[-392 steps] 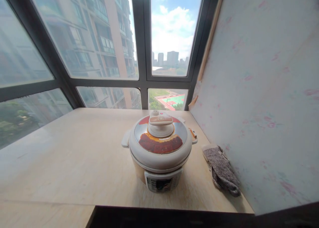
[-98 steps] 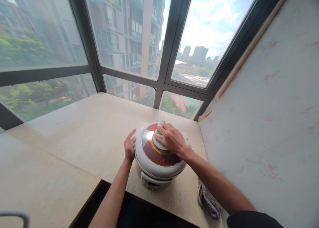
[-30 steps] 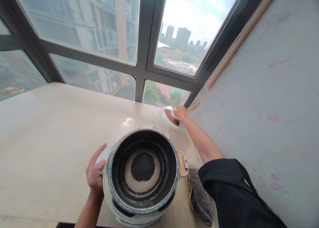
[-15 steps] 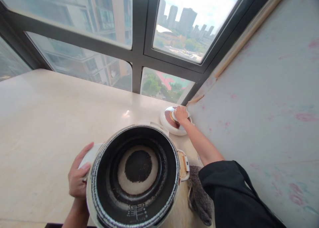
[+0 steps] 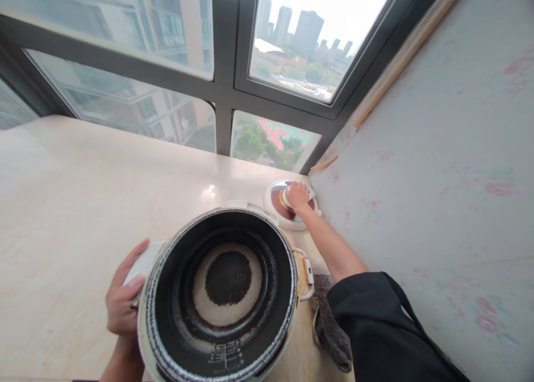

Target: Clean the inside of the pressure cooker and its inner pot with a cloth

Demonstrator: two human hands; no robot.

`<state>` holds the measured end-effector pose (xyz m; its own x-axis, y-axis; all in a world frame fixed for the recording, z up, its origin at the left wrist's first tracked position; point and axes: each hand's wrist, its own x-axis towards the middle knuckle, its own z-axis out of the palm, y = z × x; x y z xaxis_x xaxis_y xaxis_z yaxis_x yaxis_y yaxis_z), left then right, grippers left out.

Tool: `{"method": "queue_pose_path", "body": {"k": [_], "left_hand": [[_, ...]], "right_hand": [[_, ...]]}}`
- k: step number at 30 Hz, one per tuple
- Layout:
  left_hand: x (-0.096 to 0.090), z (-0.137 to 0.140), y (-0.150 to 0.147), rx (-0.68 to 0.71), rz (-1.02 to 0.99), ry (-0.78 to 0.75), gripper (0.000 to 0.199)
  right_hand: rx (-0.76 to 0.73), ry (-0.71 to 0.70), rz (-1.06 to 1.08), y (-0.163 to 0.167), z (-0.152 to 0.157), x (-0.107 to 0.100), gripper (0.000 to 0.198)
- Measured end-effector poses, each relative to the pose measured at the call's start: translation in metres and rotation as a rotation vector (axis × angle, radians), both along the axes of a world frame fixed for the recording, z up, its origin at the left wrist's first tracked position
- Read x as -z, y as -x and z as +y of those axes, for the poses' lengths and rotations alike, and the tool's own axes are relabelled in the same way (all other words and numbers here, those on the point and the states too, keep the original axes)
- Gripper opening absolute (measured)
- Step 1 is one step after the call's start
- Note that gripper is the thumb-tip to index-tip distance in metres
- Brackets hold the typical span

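A rice cooker (image 5: 269,287) with its top off stands in front of me, its dark inner pot worn and pale in a ring at the bottom. My left hand (image 5: 125,293) grips the white side handle (image 5: 144,262) on the cooker's left, thumb on top. Beyond the cooker, near the window corner, a round white lid (image 5: 277,218) with a shiny brownish centre rests on the sill. My right hand (image 5: 298,196) is closed around the lid's raised knob, which the fingers partly hide.
A dark grey cloth (image 5: 334,326) lies right of the cooker, beside my right sleeve. Pale stone sill (image 5: 75,204) stretches to the left. Dark window frames (image 5: 225,93) rise behind, and a flower-patterned wall (image 5: 417,193) bounds the right side.
The view has shifted slightly, so everything sits a little further left. My left hand stays on the cooker's handle and my right hand stays on the lid's knob.
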<state>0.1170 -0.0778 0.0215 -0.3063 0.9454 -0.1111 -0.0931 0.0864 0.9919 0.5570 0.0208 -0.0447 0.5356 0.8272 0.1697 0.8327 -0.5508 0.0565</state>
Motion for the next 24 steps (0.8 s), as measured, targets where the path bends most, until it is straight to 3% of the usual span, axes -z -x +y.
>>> {"method": "queue_pose_path", "body": {"k": [9, 12, 15, 18, 21, 24], "left_hand": [[0.009, 0.000, 0.003, 0.031, -0.219, 0.039, 0.077], [0.003, -0.002, 0.000, 0.026, -0.221, 0.011, 0.082], [0.001, -0.005, -0.001, 0.035, -0.281, 0.011, 0.089], [0.008, -0.007, 0.006, 0.127, -0.311, 0.032, 0.094], [0.017, -0.008, 0.012, 0.129, -0.150, -0.068, 0.077], [0.021, -0.009, 0.013, 0.098, -0.074, -0.142, 0.063]], "right_hand": [[-0.079, 0.001, 0.043, 0.007, -0.010, -0.008, 0.042], [-0.075, -0.121, 0.118, 0.018, -0.023, -0.015, 0.051], [0.023, -0.475, 0.485, 0.037, -0.055, -0.021, 0.058], [-0.017, -0.744, 1.196, 0.066, -0.113, -0.026, 0.070], [-0.061, -0.777, 1.659, 0.105, -0.178, -0.034, 0.072], [-0.031, -0.824, 1.782, 0.144, -0.215, -0.045, 0.067]]}}
